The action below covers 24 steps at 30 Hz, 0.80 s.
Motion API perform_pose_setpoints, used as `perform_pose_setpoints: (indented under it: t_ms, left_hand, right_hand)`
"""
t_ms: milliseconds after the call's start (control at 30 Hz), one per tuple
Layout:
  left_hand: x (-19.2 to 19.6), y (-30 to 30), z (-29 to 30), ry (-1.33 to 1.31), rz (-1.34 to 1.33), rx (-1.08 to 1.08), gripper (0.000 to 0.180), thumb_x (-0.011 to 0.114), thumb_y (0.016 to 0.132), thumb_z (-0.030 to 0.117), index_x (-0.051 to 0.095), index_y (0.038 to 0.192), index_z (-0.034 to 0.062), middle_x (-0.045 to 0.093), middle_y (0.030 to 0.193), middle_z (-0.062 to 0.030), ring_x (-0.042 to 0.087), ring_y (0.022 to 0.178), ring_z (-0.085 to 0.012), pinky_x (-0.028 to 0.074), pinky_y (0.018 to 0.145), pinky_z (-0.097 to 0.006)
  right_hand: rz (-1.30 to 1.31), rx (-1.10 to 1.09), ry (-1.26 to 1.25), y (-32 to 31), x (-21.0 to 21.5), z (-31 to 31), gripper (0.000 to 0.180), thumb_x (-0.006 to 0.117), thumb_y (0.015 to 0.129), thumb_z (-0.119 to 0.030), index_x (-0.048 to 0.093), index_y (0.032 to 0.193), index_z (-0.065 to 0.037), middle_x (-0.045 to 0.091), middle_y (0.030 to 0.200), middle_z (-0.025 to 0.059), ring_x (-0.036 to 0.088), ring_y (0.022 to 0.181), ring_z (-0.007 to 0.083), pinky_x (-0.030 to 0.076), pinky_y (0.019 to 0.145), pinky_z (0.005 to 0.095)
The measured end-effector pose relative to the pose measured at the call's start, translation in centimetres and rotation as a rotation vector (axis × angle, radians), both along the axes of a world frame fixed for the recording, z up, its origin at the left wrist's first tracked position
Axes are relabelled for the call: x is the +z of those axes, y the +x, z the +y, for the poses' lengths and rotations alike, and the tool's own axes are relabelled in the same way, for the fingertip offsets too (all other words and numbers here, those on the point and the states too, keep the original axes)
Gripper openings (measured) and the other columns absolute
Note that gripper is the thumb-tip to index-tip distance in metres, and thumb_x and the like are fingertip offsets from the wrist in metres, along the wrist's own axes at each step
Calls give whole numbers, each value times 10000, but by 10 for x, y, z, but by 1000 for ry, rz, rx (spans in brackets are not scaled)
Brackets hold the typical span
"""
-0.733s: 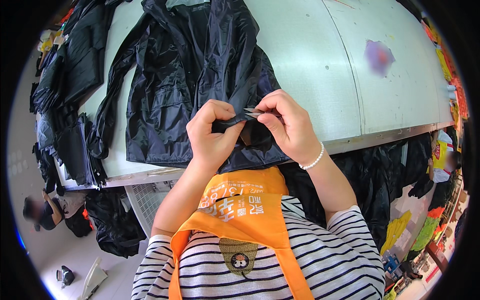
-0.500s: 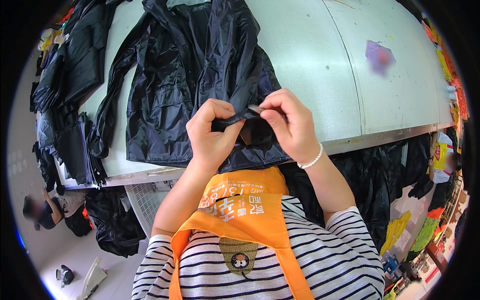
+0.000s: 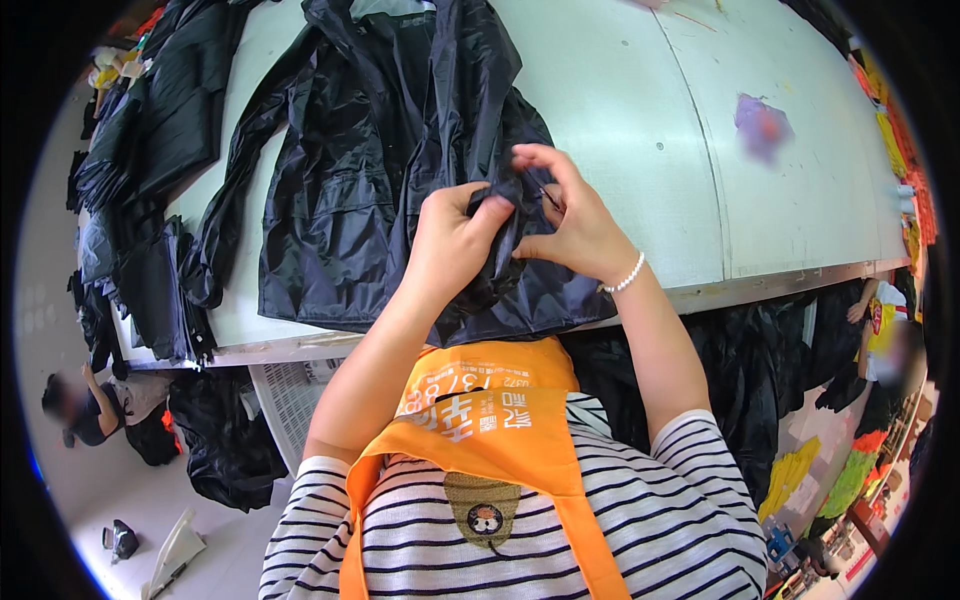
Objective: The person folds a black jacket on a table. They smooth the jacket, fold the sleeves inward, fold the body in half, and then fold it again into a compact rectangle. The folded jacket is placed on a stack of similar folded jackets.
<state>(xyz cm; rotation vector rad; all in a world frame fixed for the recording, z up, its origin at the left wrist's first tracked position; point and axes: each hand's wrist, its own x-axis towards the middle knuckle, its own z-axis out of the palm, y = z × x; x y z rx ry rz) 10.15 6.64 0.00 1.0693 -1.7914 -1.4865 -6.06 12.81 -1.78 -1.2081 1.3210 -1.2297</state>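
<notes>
I see jacket spread on table, frame centre. Left hand bunches hem, fingers curled tight. Right hand pinches fabric fold. Inspection step, I judge; next needs steady regrip.

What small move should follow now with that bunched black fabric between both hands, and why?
Probably pull the pinched fold taut. The left hand grips a bunched part of the black shiny nylon jacket, the right hand pinches its edge with a thin dark item too small to identify, and the fabric there is crumpled.
</notes>
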Motion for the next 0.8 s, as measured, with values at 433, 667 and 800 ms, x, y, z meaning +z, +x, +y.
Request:
perform_pose_setpoints:
  t_ms: [433, 667, 800]
  left_hand:
    - [-21, -17, 38, -175, -118, 56, 536, 865, 569, 201, 549, 917, -56, 590, 821, -230, 587, 739, -342, 478, 681, -375]
    - [-57, -3, -35, -606, -331, 421, 168, 633, 646, -1, 583, 791, 66, 594, 782, -147, 603, 740, -341, 476, 622, -377]
    - [-10, -33, 75, -518, -19, -90, 188, 695, 697, 108, 541, 778, 37, 561, 743, -163, 586, 725, -362, 478, 613, -433]
  right_hand:
    - [120, -664, -168, -8, -41, -17, 231, 491, 656, 114, 323, 636, -43, 293, 597, -21, 281, 594, 69, 293, 516, 237]
    - [280, -242, -173, 67, -8, 38, 229, 704, 695, 17, 481, 658, -20, 434, 570, 92, 396, 500, 132, 325, 456, 307]
    - [-190, -683, -211, -22, -57, 18, 183, 499, 844, 22, 494, 677, -52, 469, 629, -24, 387, 581, 37, 353, 515, 234]
